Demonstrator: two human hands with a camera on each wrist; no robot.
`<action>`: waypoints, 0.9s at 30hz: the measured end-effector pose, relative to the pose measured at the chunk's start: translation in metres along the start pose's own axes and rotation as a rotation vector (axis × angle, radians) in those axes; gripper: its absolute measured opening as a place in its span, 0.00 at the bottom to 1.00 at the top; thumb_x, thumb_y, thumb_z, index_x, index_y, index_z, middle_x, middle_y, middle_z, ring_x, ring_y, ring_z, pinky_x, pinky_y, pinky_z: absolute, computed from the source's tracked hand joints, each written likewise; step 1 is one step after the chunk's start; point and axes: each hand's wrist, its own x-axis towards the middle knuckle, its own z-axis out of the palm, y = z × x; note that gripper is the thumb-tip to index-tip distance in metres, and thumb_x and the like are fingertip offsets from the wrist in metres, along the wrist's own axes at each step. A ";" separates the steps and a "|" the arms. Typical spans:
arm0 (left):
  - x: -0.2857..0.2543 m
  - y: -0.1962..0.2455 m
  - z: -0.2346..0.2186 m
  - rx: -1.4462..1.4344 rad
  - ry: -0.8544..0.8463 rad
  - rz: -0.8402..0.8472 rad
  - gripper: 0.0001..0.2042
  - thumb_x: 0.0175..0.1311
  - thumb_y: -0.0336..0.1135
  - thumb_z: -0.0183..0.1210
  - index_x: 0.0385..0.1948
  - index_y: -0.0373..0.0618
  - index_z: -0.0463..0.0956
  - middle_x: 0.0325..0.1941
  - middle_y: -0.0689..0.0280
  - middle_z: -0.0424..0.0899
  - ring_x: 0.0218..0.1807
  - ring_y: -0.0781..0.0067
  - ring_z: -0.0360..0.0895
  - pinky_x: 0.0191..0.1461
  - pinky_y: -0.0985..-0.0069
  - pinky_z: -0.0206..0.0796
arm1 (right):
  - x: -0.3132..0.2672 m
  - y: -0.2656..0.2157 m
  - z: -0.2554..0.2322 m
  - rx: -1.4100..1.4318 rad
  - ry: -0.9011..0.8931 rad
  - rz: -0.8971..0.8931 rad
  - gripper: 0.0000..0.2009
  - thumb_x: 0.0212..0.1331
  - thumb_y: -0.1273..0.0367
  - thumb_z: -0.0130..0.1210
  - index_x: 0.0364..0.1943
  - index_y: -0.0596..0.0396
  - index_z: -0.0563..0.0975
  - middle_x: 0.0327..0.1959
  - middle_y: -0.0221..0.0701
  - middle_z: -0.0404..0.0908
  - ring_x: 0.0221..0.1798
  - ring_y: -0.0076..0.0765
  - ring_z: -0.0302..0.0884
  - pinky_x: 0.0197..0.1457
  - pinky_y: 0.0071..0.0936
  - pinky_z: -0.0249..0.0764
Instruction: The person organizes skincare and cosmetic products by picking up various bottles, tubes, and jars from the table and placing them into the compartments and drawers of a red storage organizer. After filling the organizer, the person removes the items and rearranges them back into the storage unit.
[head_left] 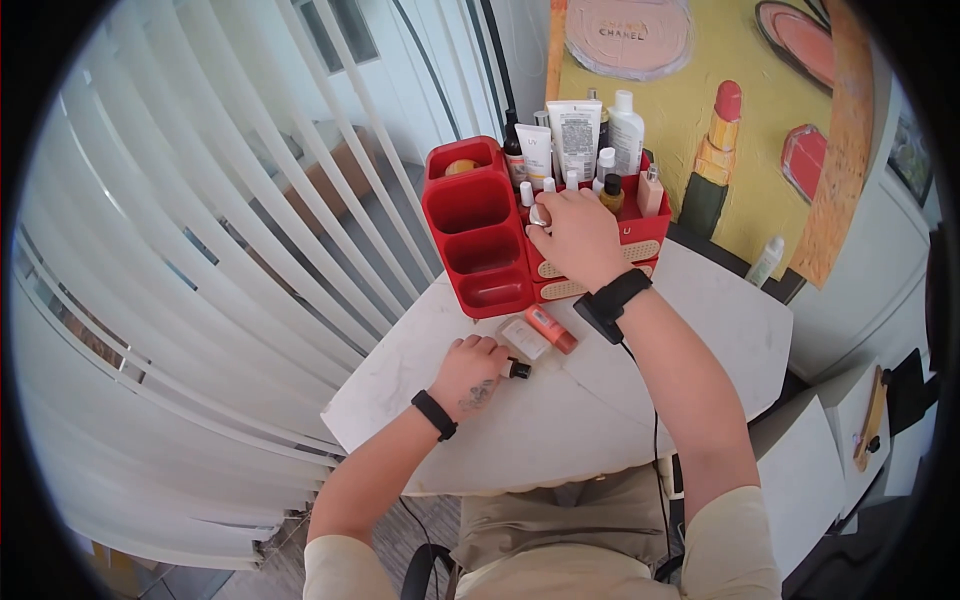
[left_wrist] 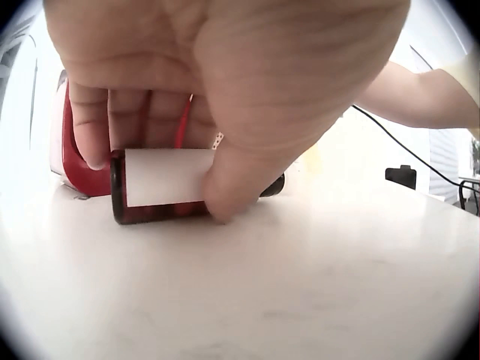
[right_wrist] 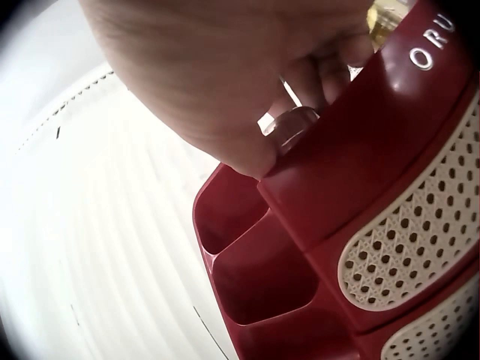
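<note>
My left hand (head_left: 467,375) is low over the marble-patterned table, its thumb and fingers around a small dark brown bottle (left_wrist: 165,214) with a white label. The bottle lies on its side, and its black cap (head_left: 519,370) sticks out to the right. My right hand (head_left: 580,238) reaches into the red cosmetics organizer (head_left: 480,170), thumb at the near wall. It pinches a small shiny, rounded container (right_wrist: 292,126), mostly hidden by the organizer wall and fingers. Around that hand stand small white-capped bottles and a black-capped amber bottle (head_left: 611,193).
An orange-red tube (head_left: 550,330) and a clear flat bottle (head_left: 525,338) lie before the organizer. White tubes (head_left: 575,140) and bottles stand at its back. Left are vertical blinds (head_left: 200,250); behind leans a makeup painting (head_left: 660,110). A black cable (head_left: 656,440) hangs from my right wrist.
</note>
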 end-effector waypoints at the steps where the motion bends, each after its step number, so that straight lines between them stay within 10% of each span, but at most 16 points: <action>1: -0.001 -0.001 -0.001 0.001 0.000 0.001 0.09 0.49 0.29 0.60 0.34 0.44 0.75 0.35 0.62 0.77 0.42 0.60 0.76 0.46 0.65 0.67 | 0.002 0.001 0.000 -0.050 -0.031 -0.008 0.13 0.51 0.64 0.61 0.39 0.55 0.80 0.33 0.35 0.80 0.39 0.45 0.75 0.45 0.40 0.73; 9: -0.014 -0.006 -0.004 -0.329 -0.049 -0.151 0.15 0.51 0.29 0.60 0.43 0.42 0.77 0.41 0.56 0.79 0.45 0.52 0.77 0.50 0.62 0.71 | -0.002 0.002 -0.001 -0.156 -0.048 -0.093 0.09 0.53 0.66 0.59 0.36 0.54 0.81 0.31 0.36 0.80 0.39 0.46 0.75 0.45 0.41 0.73; 11: -0.017 -0.003 -0.009 -0.387 -0.022 -0.221 0.15 0.51 0.29 0.60 0.44 0.41 0.77 0.42 0.55 0.80 0.45 0.51 0.78 0.50 0.64 0.71 | -0.018 -0.010 -0.009 0.016 0.240 -0.106 0.10 0.53 0.66 0.60 0.36 0.57 0.80 0.32 0.34 0.80 0.41 0.45 0.76 0.45 0.40 0.74; 16: -0.018 -0.011 -0.008 -0.629 0.062 -0.494 0.14 0.57 0.30 0.59 0.45 0.38 0.77 0.40 0.56 0.83 0.43 0.60 0.81 0.48 0.70 0.71 | -0.094 -0.023 0.003 0.248 -0.216 0.151 0.09 0.53 0.64 0.60 0.33 0.53 0.79 0.28 0.35 0.81 0.34 0.44 0.81 0.38 0.39 0.75; 18: -0.010 -0.022 0.000 -1.239 0.200 -0.782 0.12 0.61 0.30 0.58 0.45 0.35 0.76 0.38 0.61 0.84 0.41 0.72 0.81 0.47 0.76 0.70 | -0.111 -0.018 0.012 0.210 -0.309 0.205 0.09 0.52 0.63 0.61 0.32 0.53 0.79 0.30 0.36 0.82 0.37 0.45 0.80 0.39 0.39 0.75; 21: 0.000 -0.026 0.011 -1.344 0.392 -0.779 0.10 0.63 0.28 0.57 0.44 0.34 0.76 0.37 0.65 0.83 0.38 0.78 0.79 0.45 0.80 0.69 | -0.126 -0.002 0.027 0.180 -0.129 0.271 0.10 0.50 0.62 0.62 0.31 0.52 0.80 0.33 0.38 0.81 0.39 0.46 0.80 0.41 0.39 0.75; 27: 0.006 -0.020 0.020 -1.352 0.474 -0.706 0.09 0.63 0.25 0.54 0.43 0.35 0.74 0.36 0.65 0.82 0.38 0.76 0.79 0.45 0.78 0.70 | -0.137 0.020 0.027 0.113 -0.442 0.352 0.13 0.43 0.57 0.63 0.28 0.50 0.81 0.32 0.38 0.79 0.39 0.46 0.79 0.44 0.40 0.76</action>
